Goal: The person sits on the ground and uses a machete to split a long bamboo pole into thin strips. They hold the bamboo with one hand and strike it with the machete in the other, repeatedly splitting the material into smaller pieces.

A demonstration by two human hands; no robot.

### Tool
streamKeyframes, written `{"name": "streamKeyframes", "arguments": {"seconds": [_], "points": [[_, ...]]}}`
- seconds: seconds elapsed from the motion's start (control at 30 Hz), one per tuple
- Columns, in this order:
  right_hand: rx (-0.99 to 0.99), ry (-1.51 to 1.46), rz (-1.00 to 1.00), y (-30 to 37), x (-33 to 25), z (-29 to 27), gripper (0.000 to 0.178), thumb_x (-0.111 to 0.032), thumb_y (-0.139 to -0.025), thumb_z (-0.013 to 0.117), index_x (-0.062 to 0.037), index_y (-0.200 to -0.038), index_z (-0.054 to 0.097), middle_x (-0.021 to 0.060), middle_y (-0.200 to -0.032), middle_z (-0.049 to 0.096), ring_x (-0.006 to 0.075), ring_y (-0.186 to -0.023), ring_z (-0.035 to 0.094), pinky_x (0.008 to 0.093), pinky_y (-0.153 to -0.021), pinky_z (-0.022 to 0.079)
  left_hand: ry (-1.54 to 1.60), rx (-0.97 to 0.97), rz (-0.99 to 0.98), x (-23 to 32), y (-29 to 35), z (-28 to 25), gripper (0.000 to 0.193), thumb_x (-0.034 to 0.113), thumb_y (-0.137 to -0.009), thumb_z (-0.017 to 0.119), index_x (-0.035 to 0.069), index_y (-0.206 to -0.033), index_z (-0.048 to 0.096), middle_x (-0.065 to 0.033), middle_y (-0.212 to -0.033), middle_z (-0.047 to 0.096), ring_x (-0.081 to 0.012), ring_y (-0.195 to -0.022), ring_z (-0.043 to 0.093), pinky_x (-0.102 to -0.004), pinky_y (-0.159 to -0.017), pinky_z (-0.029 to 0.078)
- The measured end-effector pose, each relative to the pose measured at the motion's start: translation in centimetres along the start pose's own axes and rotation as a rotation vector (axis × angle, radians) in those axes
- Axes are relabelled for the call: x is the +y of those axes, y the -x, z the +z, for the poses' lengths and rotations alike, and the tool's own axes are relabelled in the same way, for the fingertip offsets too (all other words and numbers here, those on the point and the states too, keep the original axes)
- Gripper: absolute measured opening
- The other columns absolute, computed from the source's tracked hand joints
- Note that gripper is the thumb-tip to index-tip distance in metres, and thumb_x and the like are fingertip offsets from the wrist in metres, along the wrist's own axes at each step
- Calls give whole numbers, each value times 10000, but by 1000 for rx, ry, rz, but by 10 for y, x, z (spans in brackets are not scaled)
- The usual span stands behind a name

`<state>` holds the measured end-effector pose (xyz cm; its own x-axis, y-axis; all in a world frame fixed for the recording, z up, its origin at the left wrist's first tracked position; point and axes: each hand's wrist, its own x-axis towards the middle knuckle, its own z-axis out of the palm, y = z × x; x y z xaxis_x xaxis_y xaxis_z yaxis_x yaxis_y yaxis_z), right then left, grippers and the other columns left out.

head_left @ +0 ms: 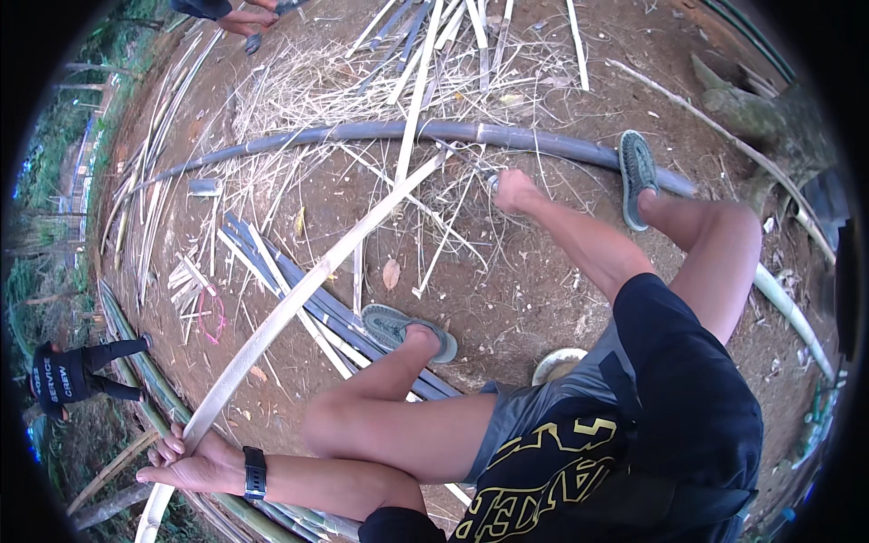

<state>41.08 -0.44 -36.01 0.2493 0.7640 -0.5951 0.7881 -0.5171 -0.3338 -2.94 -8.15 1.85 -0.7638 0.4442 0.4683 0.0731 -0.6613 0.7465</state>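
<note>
My left hand (pixel 195 462), with a dark watch on its wrist, is closed around the near part of a long pale bamboo strip (pixel 299 299). The strip slants up and away to the right, and its far end reaches the thin dark blade of a knife (pixel 466 159). My right hand (pixel 518 192) grips the handle of that knife between my spread knees. Whether the edge is cutting into the strip cannot be made out. Behind the blade runs a long dark bamboo pole (pixel 543 141), lying across the ground.
Split bamboo strips (pixel 321 312) lie beside my left sandal (pixel 387 326). Pale shavings (pixel 303 104) and more strips (pixel 480 32) cover the far ground. A pink string (pixel 214 319) lies leftward; a tree stump (pixel 765 118) stands right. Other people are at far left (pixel 86 373) and top (pixel 240 18).
</note>
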Motion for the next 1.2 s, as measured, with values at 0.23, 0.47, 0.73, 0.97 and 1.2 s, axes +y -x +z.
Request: {"name": "streamKeyframes", "arguments": {"seconds": [0.23,0.47,0.73,0.97,1.2], "points": [[-110,-194,-456,96,-32,-25,319,-9,-787,561,-10,-1106,556,141,-742,579,238,-652,608,365,-555,569,85,-101,-16,27,-11,-12,454,515,-956,518,90,-812,448,6,-592,371,-129,-523,398,-261,-568,396],[-134,-256,-784,224,-81,-37,358,-9,-720,597,-4,-1073,542,160,-686,621,318,-597,666,403,-561,571,321,-492,-14,45,-27,-51,730,703,-949,104,34,-793,351,-87,-714,329,-223,-660,326,-348,-621,331],[-76,-417,-842,257,-87,-33,372,-13,-720,598,48,-1079,522,176,-631,616,327,-564,656,420,-547,553,-162,3,291,49,42,20,418,400,-1049,345,19,-885,393,-119,-815,422,-233,-719,414,-372,-699,421],[-161,-415,-869,266,-99,-55,399,-40,-746,625,70,-1110,504,250,-690,628,396,-652,675,445,-608,559,176,-216,120,49,39,12,352,384,-1009,491,55,-883,493,-36,-764,462,-161,-659,459,-316,-669,441],[29,-462,-827,286,-110,-71,351,-19,-716,614,29,-1056,537,256,-742,633,419,-736,674,452,-639,528,226,-290,157,61,52,34,293,361,-1031,445,110,-894,510,21,-700,439,-94,-609,439,-258,-577,422]]}}
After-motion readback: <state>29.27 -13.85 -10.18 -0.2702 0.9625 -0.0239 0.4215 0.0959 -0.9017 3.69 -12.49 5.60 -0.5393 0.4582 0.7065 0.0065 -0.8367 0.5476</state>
